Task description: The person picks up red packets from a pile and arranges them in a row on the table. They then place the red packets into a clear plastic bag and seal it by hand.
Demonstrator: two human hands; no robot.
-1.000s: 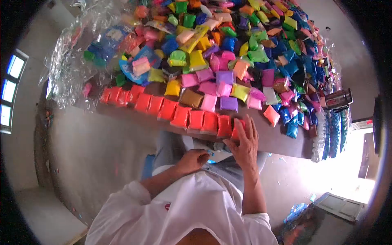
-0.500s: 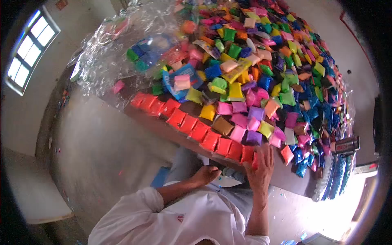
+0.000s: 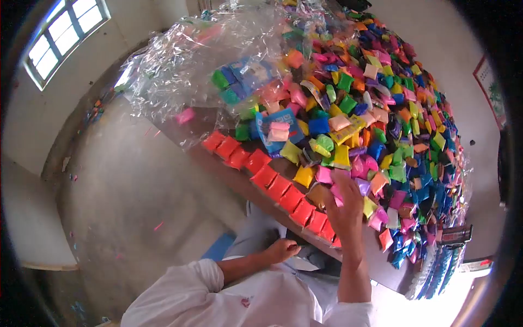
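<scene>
A row of red packets (image 3: 278, 187) lies along the near edge of the table (image 3: 215, 171). My right hand (image 3: 344, 204) reaches over the row's right part, its fingers stretched onto pink and purple packets beside a brown packet (image 3: 317, 194). Nothing can be seen gripped in it. Below the table edge, near my lap, my left hand (image 3: 283, 250) is closed; what it holds, if anything, is hidden. A yellow packet (image 3: 304, 176) and a blue printed wrapper (image 3: 279, 131) lie behind the row.
A big heap of coloured packets (image 3: 406, 128) covers the table's middle and right. Crumpled clear plastic (image 3: 180, 60) lies at the far left. Clear and blue strips (image 3: 436, 270) hang over the right edge beside a dark object (image 3: 455, 235). Scraps dot the floor.
My right hand has moved from the right end of the red row forward onto the pink and purple packets. My left hand stays low and closed. The camera view has shifted.
</scene>
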